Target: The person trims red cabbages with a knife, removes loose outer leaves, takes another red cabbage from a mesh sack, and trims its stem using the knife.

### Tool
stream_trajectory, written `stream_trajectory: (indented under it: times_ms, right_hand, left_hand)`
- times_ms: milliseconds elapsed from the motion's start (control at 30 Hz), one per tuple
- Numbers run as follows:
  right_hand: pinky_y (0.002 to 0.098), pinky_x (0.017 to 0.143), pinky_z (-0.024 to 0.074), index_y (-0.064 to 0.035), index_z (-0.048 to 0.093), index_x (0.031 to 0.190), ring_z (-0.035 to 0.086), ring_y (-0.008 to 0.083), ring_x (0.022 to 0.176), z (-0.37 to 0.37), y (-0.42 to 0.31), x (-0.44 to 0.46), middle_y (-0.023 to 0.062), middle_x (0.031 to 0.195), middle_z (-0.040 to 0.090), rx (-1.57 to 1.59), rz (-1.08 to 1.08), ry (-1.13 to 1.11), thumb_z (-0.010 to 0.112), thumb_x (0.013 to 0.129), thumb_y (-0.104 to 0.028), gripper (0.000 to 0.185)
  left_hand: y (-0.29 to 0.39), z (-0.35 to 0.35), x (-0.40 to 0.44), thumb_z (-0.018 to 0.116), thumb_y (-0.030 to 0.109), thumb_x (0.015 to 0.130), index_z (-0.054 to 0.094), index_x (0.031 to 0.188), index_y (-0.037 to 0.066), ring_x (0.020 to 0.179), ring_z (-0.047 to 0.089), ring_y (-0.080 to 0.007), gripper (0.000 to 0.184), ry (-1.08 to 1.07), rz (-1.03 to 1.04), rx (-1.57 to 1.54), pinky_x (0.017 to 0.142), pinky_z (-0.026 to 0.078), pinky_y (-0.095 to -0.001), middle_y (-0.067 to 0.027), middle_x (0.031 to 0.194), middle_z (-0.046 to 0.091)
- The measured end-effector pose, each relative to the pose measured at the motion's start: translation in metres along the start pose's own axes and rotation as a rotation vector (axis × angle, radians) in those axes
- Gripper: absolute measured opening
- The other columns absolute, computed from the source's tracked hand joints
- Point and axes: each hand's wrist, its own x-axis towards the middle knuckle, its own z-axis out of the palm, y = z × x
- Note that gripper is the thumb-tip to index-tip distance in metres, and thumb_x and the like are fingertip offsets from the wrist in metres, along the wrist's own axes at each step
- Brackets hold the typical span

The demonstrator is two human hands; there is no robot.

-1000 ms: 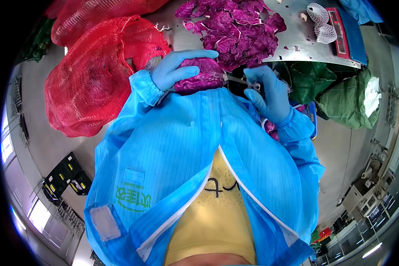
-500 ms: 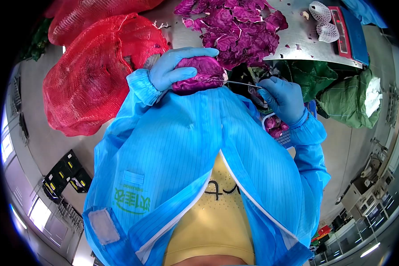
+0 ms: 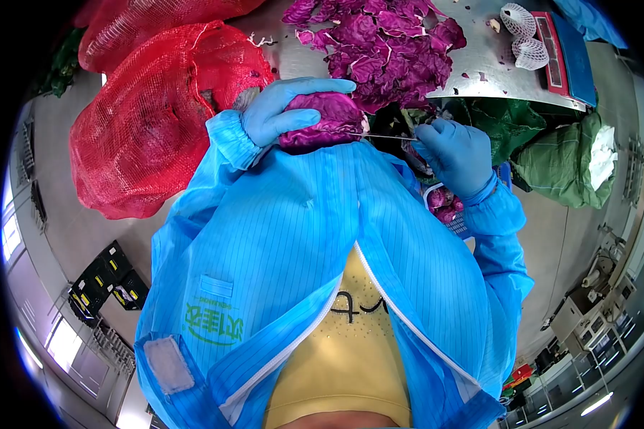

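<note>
My left hand [image 3: 279,114], in a blue glove, is wrapped round a red cabbage [image 3: 325,121] close to my chest. Its thumb and fingers press on the cabbage from the left and top. A knife [image 3: 390,136] with a thin blade is held in my right hand [image 3: 454,157], also gloved. The handle is hidden inside the closed fingers. The blade points left, and its tip meets the cabbage by the pale stem end. Just beyond the cabbage lies a heap of loose purple leaves [image 3: 390,53].
Red mesh sacks [image 3: 139,129] bulge at the left. The metal table [image 3: 472,43] carries white foam nets [image 3: 519,21] and a red-and-blue scale [image 3: 562,57]. Green sacks [image 3: 565,164] stand at the right, and a blue basket [image 3: 459,227] with small purple pieces sits below my right hand.
The blade has shifted slightly left, its tip reaching further over the cabbage's stem end. My right hand has turned a little. My left hand and the cabbage are nearly still.
</note>
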Motion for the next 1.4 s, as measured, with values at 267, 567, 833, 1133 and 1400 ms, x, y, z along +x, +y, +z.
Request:
stream_trajectory:
  times_ms: [267,567,833,1133,1400]
  right_hand:
    - [0.0363,0.048,0.0422,-0.0171,0.055,0.086,0.058,0.0216,0.059,-0.007,0.004,0.005,0.0035,0.067,0.052,0.011,-0.048,-0.073,0.058,0.081,-0.029,0.013]
    - [0.0339,0.045,0.0426,-0.0179,0.053,0.084,0.058,0.0183,0.059,0.006,-0.003,0.001,0.0017,0.068,0.052,-0.242,-0.066,0.024,0.058,0.076,-0.022,0.010]
    - [0.0320,0.045,0.0420,-0.0175,0.052,0.084,0.057,0.0171,0.060,0.023,-0.003,-0.003,0.0003,0.068,0.052,-0.198,-0.041,0.120,0.060,0.074,-0.020,0.013]
    - [0.0269,0.048,0.0415,-0.0180,0.058,0.090,0.054,0.0118,0.060,0.040,-0.005,-0.007,-0.0026,0.069,0.048,-0.424,-0.067,0.300,0.062,0.074,-0.020,0.017]
    - [0.0280,0.053,0.0435,-0.0197,0.065,0.107,0.053,0.0135,0.063,0.043,-0.002,-0.013,-0.0036,0.075,0.051,-0.350,0.086,0.494,0.068,0.075,-0.020,0.032]
  left_hand:
    - [0.002,0.000,0.002,0.050,0.038,0.086,0.049,0.130,0.002,0.119,0.052,-0.0297,0.058,-0.018,0.031,0.068,0.105,0.035,-0.0366,-0.0164,0.130,0.053]
    - [0.003,0.000,0.002,0.050,0.039,0.086,0.049,0.131,0.001,0.119,0.052,-0.0291,0.058,-0.031,0.027,0.044,0.104,0.035,-0.0358,-0.0168,0.130,0.053]
    - [0.003,0.000,0.002,0.050,0.036,0.086,0.049,0.130,0.000,0.121,0.050,-0.0282,0.058,-0.042,-0.014,-0.027,0.105,0.034,-0.0361,-0.0167,0.132,0.052]
    - [0.000,0.003,-0.002,0.049,0.036,0.086,0.048,0.131,-0.001,0.123,0.048,-0.0278,0.058,-0.022,-0.038,-0.123,0.106,0.033,-0.0362,-0.0168,0.133,0.050]
    - [-0.004,0.005,-0.004,0.047,0.038,0.087,0.048,0.131,0.000,0.123,0.048,-0.0287,0.058,-0.006,-0.060,-0.148,0.107,0.032,-0.0370,-0.0163,0.133,0.051]
